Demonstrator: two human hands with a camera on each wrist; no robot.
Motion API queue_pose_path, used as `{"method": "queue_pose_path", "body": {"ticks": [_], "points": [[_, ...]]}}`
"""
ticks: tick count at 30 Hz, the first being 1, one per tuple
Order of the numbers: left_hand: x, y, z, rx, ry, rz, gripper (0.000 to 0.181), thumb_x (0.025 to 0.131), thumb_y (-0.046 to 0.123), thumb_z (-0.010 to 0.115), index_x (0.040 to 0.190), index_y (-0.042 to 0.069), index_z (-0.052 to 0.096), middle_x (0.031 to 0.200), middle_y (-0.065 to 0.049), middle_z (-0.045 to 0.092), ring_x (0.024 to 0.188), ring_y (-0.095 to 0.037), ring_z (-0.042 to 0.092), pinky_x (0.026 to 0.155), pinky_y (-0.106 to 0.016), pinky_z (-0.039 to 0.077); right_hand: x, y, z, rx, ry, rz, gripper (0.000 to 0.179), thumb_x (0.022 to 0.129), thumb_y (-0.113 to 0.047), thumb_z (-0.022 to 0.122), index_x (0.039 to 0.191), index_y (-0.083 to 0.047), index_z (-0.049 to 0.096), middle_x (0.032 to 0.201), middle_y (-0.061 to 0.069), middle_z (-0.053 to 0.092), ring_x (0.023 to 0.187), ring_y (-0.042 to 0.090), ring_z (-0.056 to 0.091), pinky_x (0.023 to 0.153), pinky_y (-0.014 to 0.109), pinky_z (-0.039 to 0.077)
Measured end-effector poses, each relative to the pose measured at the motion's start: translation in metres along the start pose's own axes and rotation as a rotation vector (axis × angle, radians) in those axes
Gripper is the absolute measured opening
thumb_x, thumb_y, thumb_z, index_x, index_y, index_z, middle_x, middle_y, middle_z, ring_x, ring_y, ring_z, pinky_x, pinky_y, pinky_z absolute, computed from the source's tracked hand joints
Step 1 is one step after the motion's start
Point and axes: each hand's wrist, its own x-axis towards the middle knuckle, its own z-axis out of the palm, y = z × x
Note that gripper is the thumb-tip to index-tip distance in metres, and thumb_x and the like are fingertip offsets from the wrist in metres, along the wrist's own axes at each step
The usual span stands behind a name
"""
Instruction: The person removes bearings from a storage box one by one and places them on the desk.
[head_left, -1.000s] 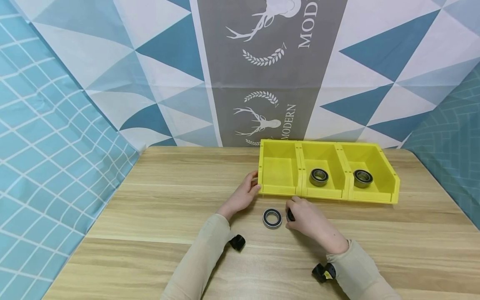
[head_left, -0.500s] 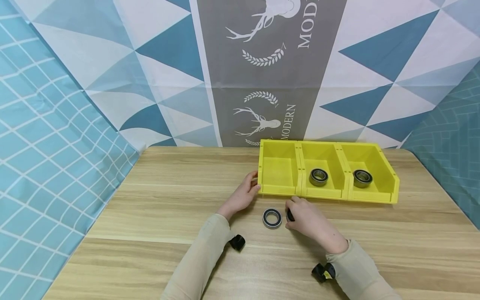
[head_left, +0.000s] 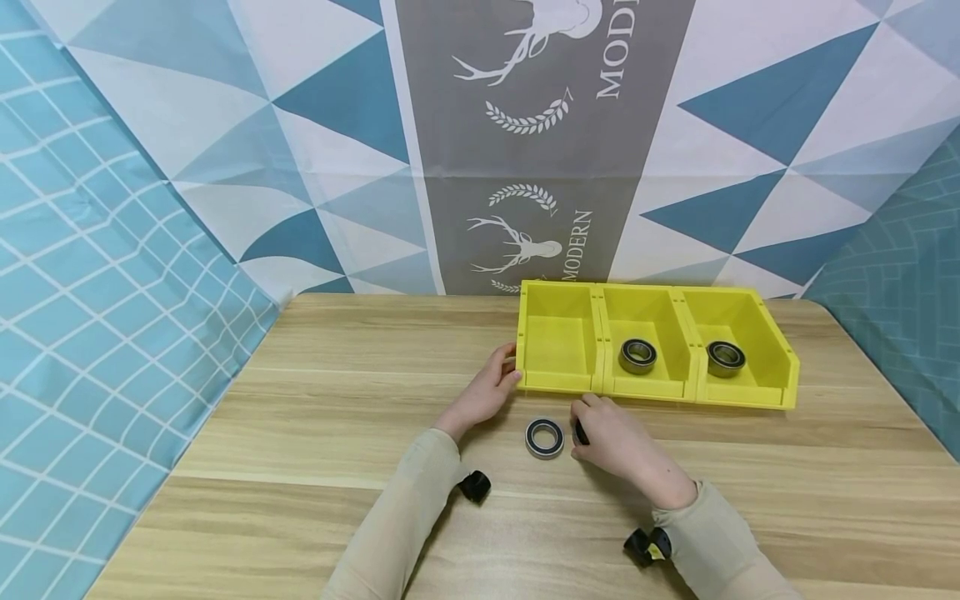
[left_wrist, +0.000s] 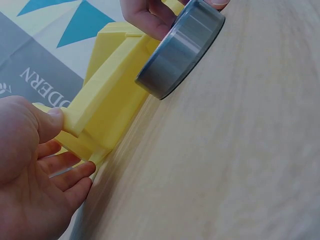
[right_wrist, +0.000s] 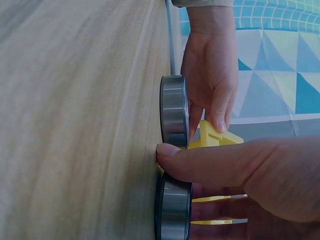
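Note:
My left hand holds the left edge of the yellow three-part bin, its thumb over the rim and its fingers lower down, as the left wrist view shows. In front of the bin, my right hand grips a ball bearing between thumb and fingers, close to the tabletop; from the head only its dark edge shows. Just left of that hand, another ball bearing lies flat on the table. One bearing sits in the middle compartment and another in the right one; the left compartment holds nothing.
The bin stands at the back of the wooden table, near a patterned cloth backdrop. A blue gridded cloth borders the left side, with teal cloth at the right. Small black cameras sit by both wrists.

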Motion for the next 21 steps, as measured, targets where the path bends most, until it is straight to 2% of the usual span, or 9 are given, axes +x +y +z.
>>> {"method": "queue_pose_path", "body": {"ticks": [2, 3, 16, 19, 21], "points": [[0.000, 0.000, 0.000, -0.002, -0.002, -0.003, 0.051, 0.098, 0.012, 0.038, 0.142, 0.001, 0.016, 0.145, -0.018, 0.027, 0.130, -0.027, 0.035, 0.107, -0.036, 0.030, 0.000, 0.000, 0.000, -0.001, 0.001, 0.000, 0.035, 0.064, -0.023, 0.081, 0.084, -0.009, 0.057, 0.084, 0.003, 0.052, 0.078, 0.022, 0.052, 0.066, 0.037, 0.049], [0.003, -0.005, 0.001, 0.002, 0.001, -0.004, 0.051, 0.098, 0.013, 0.038, 0.142, 0.002, 0.016, 0.145, -0.017, 0.027, 0.130, -0.026, 0.036, 0.107, -0.035, 0.031, 0.000, 0.000, 0.000, 0.000, 0.001, 0.000, 0.035, 0.064, -0.023, 0.081, 0.085, -0.009, 0.057, 0.084, 0.003, 0.052, 0.078, 0.022, 0.052, 0.066, 0.037, 0.049], [0.003, -0.005, 0.001, -0.003, 0.005, 0.035, 0.050, 0.098, 0.012, 0.039, 0.141, 0.001, 0.018, 0.145, -0.018, 0.027, 0.130, -0.028, 0.036, 0.107, -0.037, 0.032, -0.002, 0.000, 0.000, 0.017, 0.010, -0.018, 0.033, 0.065, -0.020, 0.080, 0.085, -0.009, 0.056, 0.085, 0.004, 0.050, 0.081, 0.023, 0.050, 0.069, 0.037, 0.047], [0.000, -0.001, 0.001, -0.007, 0.005, 0.040, 0.050, 0.097, 0.011, 0.039, 0.141, 0.000, 0.017, 0.145, -0.020, 0.027, 0.130, -0.030, 0.036, 0.107, -0.038, 0.031, -0.003, 0.000, 0.000, 0.020, 0.007, -0.018, 0.032, 0.066, -0.020, 0.080, 0.084, -0.009, 0.056, 0.086, 0.004, 0.049, 0.081, 0.023, 0.050, 0.070, 0.037, 0.047], [-0.005, 0.009, -0.002, -0.005, 0.001, 0.043, 0.050, 0.097, 0.008, 0.039, 0.141, -0.003, 0.017, 0.144, -0.023, 0.027, 0.129, -0.033, 0.036, 0.107, -0.041, 0.031, -0.003, -0.001, -0.001, 0.019, 0.002, -0.019, 0.032, 0.066, -0.020, 0.080, 0.084, -0.009, 0.056, 0.086, 0.004, 0.049, 0.082, 0.023, 0.049, 0.070, 0.037, 0.046]]}}
